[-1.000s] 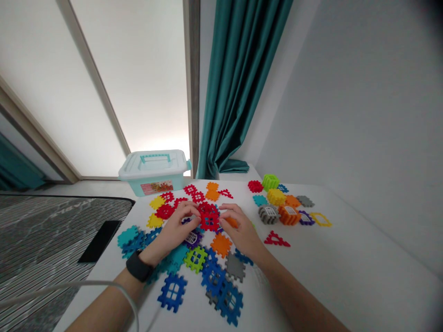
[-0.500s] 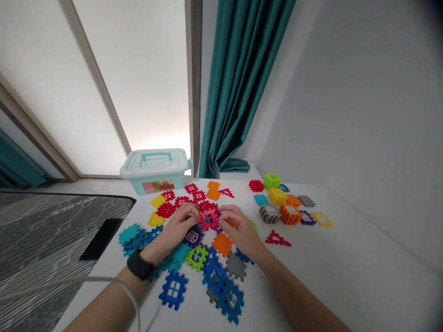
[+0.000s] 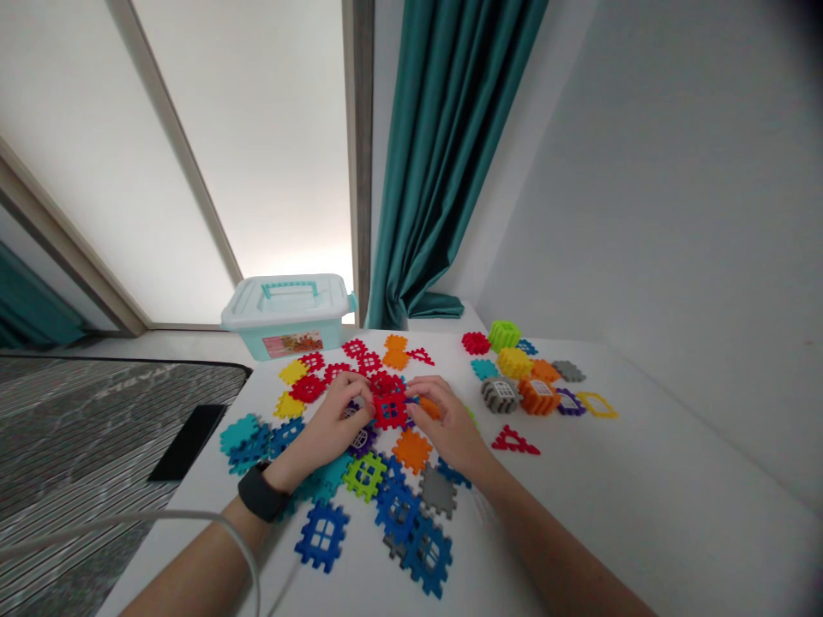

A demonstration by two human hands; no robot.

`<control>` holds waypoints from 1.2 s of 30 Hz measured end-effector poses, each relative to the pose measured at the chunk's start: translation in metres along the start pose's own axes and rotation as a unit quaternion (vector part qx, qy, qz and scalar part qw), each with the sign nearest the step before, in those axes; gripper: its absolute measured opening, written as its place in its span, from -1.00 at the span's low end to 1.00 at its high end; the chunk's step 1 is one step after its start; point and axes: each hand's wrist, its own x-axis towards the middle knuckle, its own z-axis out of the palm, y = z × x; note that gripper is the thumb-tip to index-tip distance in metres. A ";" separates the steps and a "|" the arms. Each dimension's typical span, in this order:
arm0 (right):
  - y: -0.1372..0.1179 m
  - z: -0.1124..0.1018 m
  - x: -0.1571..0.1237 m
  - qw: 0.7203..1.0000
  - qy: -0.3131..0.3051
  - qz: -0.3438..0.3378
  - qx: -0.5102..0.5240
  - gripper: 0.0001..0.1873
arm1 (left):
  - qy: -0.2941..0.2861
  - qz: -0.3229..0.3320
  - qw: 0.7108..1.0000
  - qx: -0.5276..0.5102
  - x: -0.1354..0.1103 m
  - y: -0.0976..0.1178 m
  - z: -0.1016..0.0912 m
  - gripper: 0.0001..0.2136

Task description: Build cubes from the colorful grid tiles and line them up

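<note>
Between my hands, a red waffle-shaped plastic tile [image 3: 390, 412] lies on other red tiles. My left hand [image 3: 333, 417] curls over a dark tile with a white window [image 3: 351, 410], close to the red tile's left side. A purple window tile [image 3: 363, 440] sits just below those fingers. My right hand [image 3: 446, 420] pinches an orange tile [image 3: 429, 409], with a small blue piece [image 3: 412, 399] showing at its fingertips. Loose blue, green, orange and grey tiles [image 3: 399, 506] spread out below my hands.
A white table [image 3: 643, 463] carries everything. A pale teal plastic box [image 3: 283, 319] stands at its far edge. Several tiles and built cubes [image 3: 520, 377] lie to the right. A dark phone [image 3: 188, 442] rests on a striped mat [image 3: 96, 437] at left. A white cable [image 3: 160, 517] crosses my left forearm.
My left hand has shifted from the red tile's edge onto the dark tile. My right fingers have drawn back around the orange tile. The red tile sits slightly lower.
</note>
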 end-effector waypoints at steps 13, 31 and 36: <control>-0.004 -0.003 -0.004 0.984 0.071 -0.126 -0.101 -0.89 | -0.041 0.030 0.998 0.047 0.000 0.005 -0.004 -0.86; -0.006 -0.004 -0.005 0.975 0.018 -0.165 -0.150 -0.57 | 0.043 0.139 0.970 0.193 -0.001 -0.006 -0.005 -0.72; -0.001 -0.005 -0.004 0.974 -0.019 -0.137 -0.178 -0.48 | 0.049 0.215 0.941 0.257 -0.003 -0.010 -0.007 -0.62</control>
